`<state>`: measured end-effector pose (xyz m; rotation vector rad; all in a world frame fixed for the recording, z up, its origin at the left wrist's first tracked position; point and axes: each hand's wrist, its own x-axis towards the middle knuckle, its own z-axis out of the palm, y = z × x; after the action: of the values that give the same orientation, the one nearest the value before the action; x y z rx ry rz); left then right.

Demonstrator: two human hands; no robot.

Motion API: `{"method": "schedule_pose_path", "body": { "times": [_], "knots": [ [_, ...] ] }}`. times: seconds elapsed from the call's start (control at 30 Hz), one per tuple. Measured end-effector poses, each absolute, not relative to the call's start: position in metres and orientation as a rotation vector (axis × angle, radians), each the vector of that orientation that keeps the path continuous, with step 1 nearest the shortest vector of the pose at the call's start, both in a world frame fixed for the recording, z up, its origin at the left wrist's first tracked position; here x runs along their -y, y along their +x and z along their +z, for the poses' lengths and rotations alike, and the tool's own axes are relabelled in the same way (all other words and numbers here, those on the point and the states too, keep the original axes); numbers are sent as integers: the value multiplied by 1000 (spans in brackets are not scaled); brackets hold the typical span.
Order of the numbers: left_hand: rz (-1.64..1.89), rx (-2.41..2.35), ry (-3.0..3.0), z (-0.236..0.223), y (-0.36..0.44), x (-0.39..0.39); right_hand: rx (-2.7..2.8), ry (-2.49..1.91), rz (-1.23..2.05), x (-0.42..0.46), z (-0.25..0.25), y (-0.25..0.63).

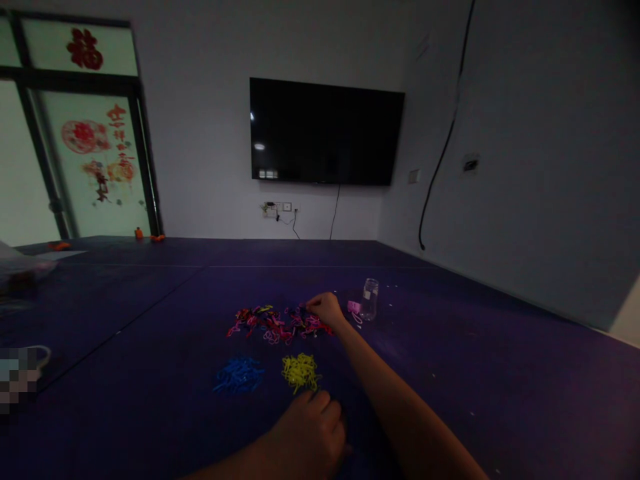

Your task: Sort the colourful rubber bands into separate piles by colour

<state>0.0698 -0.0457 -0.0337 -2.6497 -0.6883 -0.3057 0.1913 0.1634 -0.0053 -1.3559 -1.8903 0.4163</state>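
A pile of mixed small elastic hair bands [273, 327], mostly pink, red and dark, lies loosely spread on the purple surface. My right hand [326, 308] reaches to the far right part of this pile, its fingertips pinched together among the bands; what they hold is too small to tell. Nearer to me are a heap of yellow bands [301, 371] and, left of it, a heap of blue bands [239, 375]. My left hand [315, 427] rests curled just in front of the yellow heap, its fingers closed and whatever is inside hidden.
A clear open jar [369, 300] stands right of the mixed pile, beside a pink object [354, 307]. Small white specks dot the purple surface [450, 347]. At the left edge are a blurred pale bag [23, 267] and a white loop [43, 352]. Orange items [139, 233] lie farther back.
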Motion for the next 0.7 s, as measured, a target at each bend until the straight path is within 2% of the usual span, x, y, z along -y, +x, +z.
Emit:
{"method": "schedule_pose_path", "body": {
  "times": [0.13, 0.23, 0.47, 0.7],
  "knots": [
    [-274, 714, -2667, -29, 69, 48, 2126, -1372, 378, -151, 7, 189],
    [-291, 719, -2668, -29, 69, 48, 2328, -1538, 213, -141, 18, 187],
    [-303, 719, -2673, -30, 70, 47, 2446, -1675, 50, -128, 25, 178],
    [-293, 697, -2672, -29, 70, 48, 2453, -1651, 63, -127, 24, 175]
  ]
}}
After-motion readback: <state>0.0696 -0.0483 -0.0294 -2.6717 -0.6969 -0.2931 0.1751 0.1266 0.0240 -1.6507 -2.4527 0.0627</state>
